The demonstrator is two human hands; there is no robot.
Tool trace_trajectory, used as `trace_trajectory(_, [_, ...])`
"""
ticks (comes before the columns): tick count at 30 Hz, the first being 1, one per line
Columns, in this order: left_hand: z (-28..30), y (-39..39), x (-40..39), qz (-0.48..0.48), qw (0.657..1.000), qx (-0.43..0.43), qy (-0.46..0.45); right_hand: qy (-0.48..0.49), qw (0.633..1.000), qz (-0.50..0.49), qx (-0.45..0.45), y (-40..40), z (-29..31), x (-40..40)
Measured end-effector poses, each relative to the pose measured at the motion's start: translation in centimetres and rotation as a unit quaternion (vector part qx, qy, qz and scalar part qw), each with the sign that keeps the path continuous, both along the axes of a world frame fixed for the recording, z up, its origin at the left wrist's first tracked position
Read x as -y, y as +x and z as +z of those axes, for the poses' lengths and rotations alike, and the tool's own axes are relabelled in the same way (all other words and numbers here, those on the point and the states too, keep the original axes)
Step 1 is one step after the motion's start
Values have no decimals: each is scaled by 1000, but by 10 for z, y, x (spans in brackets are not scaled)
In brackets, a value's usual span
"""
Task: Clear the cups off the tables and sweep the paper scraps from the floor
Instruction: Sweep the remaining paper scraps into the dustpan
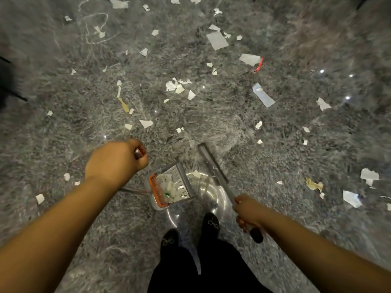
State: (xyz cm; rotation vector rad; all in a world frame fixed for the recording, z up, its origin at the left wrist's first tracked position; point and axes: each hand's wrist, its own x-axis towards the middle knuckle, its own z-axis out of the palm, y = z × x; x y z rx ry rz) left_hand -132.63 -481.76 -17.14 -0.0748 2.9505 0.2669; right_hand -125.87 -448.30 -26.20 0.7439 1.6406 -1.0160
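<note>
Paper scraps (217,40) lie scattered over the grey speckled floor (63,85), thickest from ten o'clock round to two o'clock of the person's feet, with a loose cluster at twelve o'clock and a few stragglers out at three and nine o'clock. One scrap at one o'clock lies touching a small red strip (259,64). More white scraps sit already gathered inside the dustpan (169,188), which stands on the floor just ahead of the shoes (210,224), at about eleven o'clock of them; its inner edge carries an orange comb.

The left hand (115,160) is curled in a fist around the top of the dustpan's upright metal handle, whose end shows between thumb and fingers. The right hand (246,210) grips the broom handle (224,185) with fingers wrapped round it, the black end cap poking out below the hand. The handle slants up toward twelve o'clock, where the pale bristles (230,127) blur against the floor just beyond the dustpan's mouth. One scrap lies on the floor between the dustpan and the broom handle.

Both forearms are bare, and dark trousers show at six o'clock.
</note>
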Motion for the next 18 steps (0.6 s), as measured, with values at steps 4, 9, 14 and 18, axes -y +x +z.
trace_trajectory(4, [-5,0,6,-11,1000,-10,-2,-50,999,7,6,16,11,41])
trace_trajectory(9, [-9,6,18,-15,1000,-12,8,-84,993,-74,25,31,22,81])
trace_trajectory(14, [-5,20,31,-8,998,8,55,-114,981,-157,29,50,44,77])
trace_trajectory(18, [5,21,35,-16,995,6,96,-94,980,-177,-6,77,57,75])
